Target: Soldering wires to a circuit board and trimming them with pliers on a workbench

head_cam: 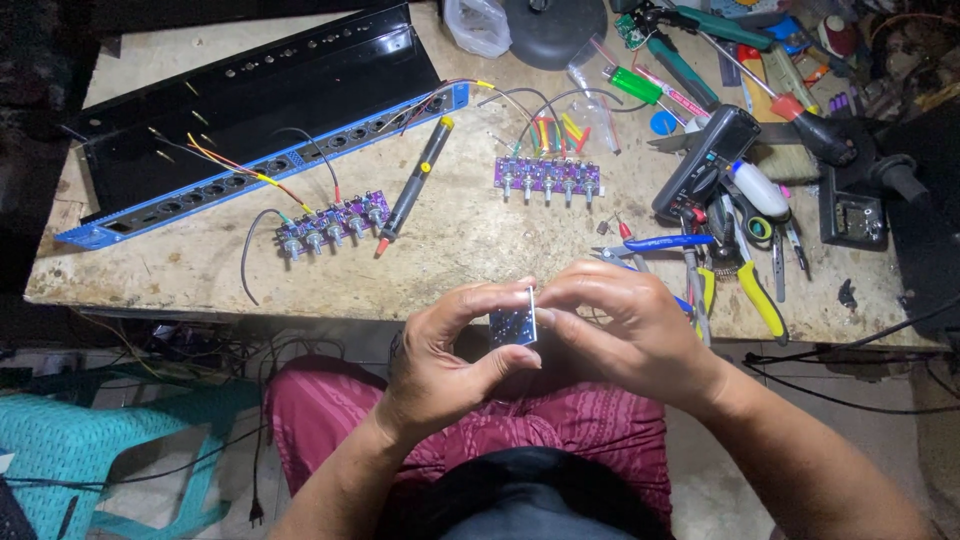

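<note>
My left hand point(440, 360) and my right hand point(625, 330) meet over my lap at the table's front edge. Between their fingertips they pinch a small dark blue circuit board point(513, 322), held nearly upright. On the wooden table point(470, 225) beyond lie two purple boards with rows of knobs, one at centre left point(335, 225) and one at centre point(547, 177), both trailing coloured wires. A black desoldering pump point(412, 185) lies between them.
A long black and blue rack panel point(260, 105) fills the table's left back. Pliers, cutters, screwdrivers and a multimeter point(705, 150) crowd the right side. A teal plastic stool point(120, 440) stands at lower left, with cables on the floor.
</note>
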